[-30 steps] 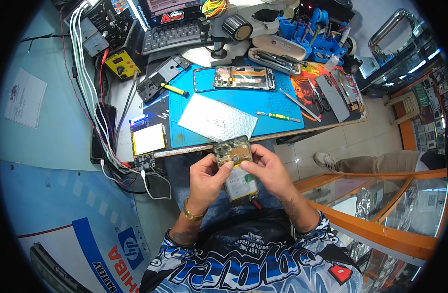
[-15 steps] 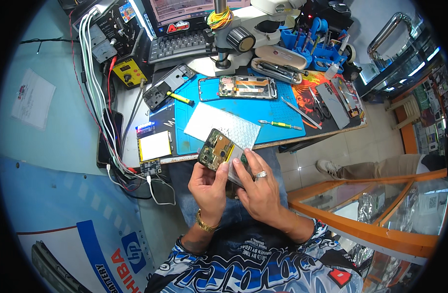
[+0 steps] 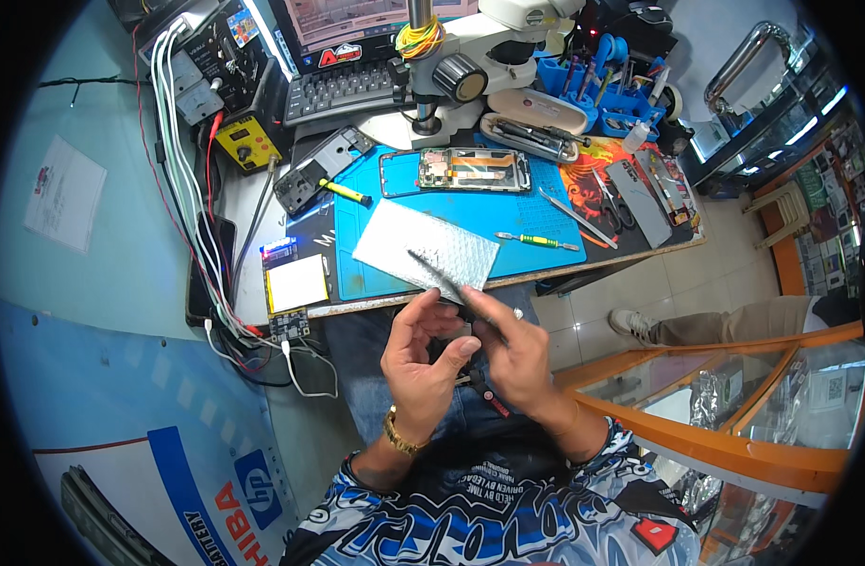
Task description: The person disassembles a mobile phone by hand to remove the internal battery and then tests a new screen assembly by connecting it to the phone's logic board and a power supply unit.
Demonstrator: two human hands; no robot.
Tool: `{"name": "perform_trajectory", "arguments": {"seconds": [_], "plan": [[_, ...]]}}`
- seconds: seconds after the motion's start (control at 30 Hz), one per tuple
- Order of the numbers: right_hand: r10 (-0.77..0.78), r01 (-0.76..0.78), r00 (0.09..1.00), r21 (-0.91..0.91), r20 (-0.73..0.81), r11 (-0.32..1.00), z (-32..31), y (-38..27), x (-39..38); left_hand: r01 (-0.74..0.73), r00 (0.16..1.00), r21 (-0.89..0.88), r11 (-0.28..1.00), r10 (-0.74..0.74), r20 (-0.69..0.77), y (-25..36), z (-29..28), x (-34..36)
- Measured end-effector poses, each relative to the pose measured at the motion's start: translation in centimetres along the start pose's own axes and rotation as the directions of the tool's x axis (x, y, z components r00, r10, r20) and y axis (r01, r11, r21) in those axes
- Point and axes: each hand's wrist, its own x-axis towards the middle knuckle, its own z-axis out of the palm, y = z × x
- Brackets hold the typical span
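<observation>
Nearest, the person's lap is filling the space below the bench edge, and both hands are working just over it. The left hand [image 3: 423,354] is curling half closed, its fingers cupping a small dark part [image 3: 454,341] that is mostly hidden, so its form cannot be told. The right hand [image 3: 512,354] is pinching thin metal tweezers [image 3: 442,275], whose tip is pointing up-left over the bench edge. Beyond, a silver textured sheet [image 3: 425,250] is lying on a blue work mat [image 3: 470,212]. Farther on the mat, an opened phone frame [image 3: 454,173] is lying flat, with a yellow-handled tool [image 3: 536,241] to its right. At the back, a microscope [image 3: 470,57] and keyboard [image 3: 347,90] are standing on the cluttered bench.
</observation>
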Motion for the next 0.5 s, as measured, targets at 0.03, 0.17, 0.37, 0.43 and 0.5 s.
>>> {"name": "perform_trajectory", "arguments": {"seconds": [0.03, 0.17, 0.37, 0.43, 0.5], "plan": [[0.168, -0.170, 0.985, 0.065, 0.023, 0.983, -0.5, -0.7, 0.3, -0.049, 0.998, 0.136, 0.990, 0.052, -0.018, -0.3, -0.2, 0.1], [0.388, -0.419, 0.893, 0.732, 0.227, 0.537, -0.3, 1.4, -0.3, -0.009, 0.999, 0.223, 0.975, 0.018, -0.037, -0.1, -0.3, 1.6], [0.432, -0.568, 0.818, 0.655, 0.380, 0.499, -0.8, 1.6, -0.9, 0.297, 0.952, -0.020, 0.955, -0.294, 0.092, 0.0, -1.8, 1.9], [0.449, -0.659, 0.751, 0.501, 0.484, 0.562, -2.0, 0.5, -0.3, 0.308, 0.946, -0.031, 0.951, -0.302, 0.119, 0.3, -2.1, 1.7], [0.504, -0.728, 0.668, 0.338, 0.547, 0.597, -2.9, 0.7, -0.5, 0.322, 0.936, -0.001, 0.947, -0.318, 0.154, -0.2, -3.0, 1.4]]}}
